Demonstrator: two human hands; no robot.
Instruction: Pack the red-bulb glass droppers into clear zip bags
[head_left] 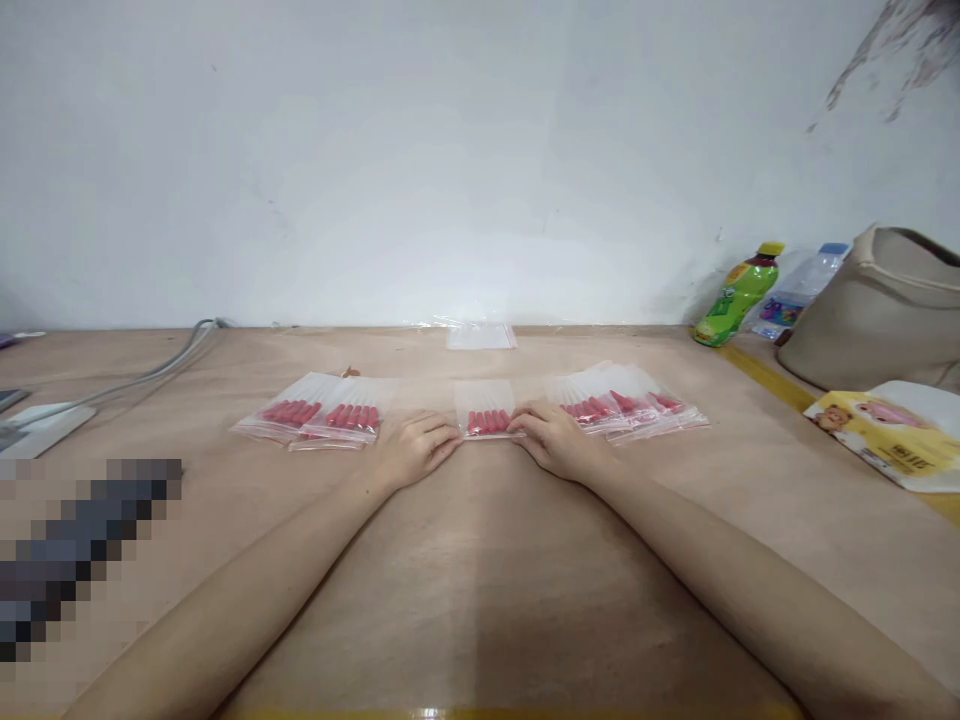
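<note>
A small clear zip bag [484, 397] with several red, slim pieces in a row lies flat on the table between my hands. My left hand [414, 447] rests palm down, fingers stretched out, its tips at the bag's lower left corner. At the lower right corner, the fingertips of my right hand [553, 440] touch the bag's edge, fingers slightly bent and apart. Overlapping filled bags [319, 412] lie beyond my left hand to the left. Another fanned group of filled bags [626, 402] is to the right of my right hand.
Clear plastic bags [481, 337] lie by the wall. At right stand a green drink bottle [739, 297], a clear bottle [799, 290] and a beige bag [874, 310], with a yellow printed packet [892, 435] in front. A grey cable [161, 372] runs at left, near a blurred dark object [82, 545].
</note>
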